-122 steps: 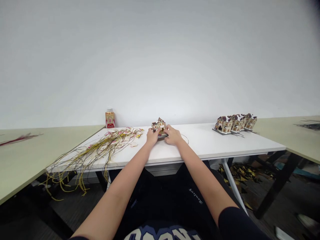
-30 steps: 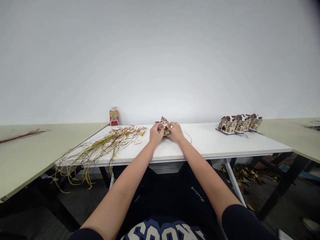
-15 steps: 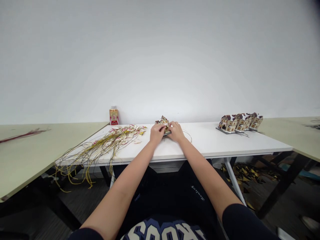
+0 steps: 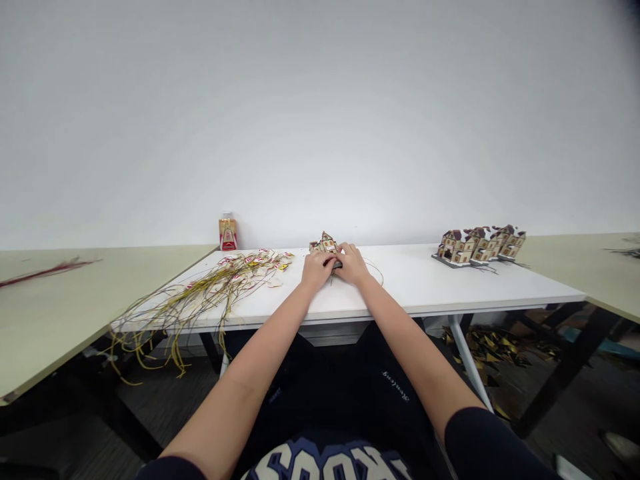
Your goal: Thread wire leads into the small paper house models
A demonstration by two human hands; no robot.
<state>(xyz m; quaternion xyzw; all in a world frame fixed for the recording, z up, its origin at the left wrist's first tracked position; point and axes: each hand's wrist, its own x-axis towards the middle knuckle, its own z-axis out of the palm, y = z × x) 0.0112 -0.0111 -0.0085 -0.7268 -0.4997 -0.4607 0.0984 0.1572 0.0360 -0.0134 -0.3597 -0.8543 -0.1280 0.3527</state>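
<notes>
A small model house (image 4: 324,243) with cream walls and brown trim is between my hands at the middle of the white table (image 4: 400,287). My left hand (image 4: 317,268) is closed at its front left, the fingertips at the dark base. On the right side my right hand (image 4: 353,264) is closed with thumb and fingers at the same base. The fingers hide the lower front of the house. From near my right hand a thin cord (image 4: 376,269) curves out over the tabletop.
Several finished-looking model houses (image 4: 473,247) stand in a row on the right. Left lies a heap of yellow and dark cords (image 4: 215,283) with small tags, some hanging over the edge. A gold-and-red bottle (image 4: 228,233) stands behind it. Greenish tables (image 4: 40,313) adjoin both sides.
My left hand has shifted slightly inward and lower on the model house. The house appears tipped back a little, with more of its roof and left side showing.
</notes>
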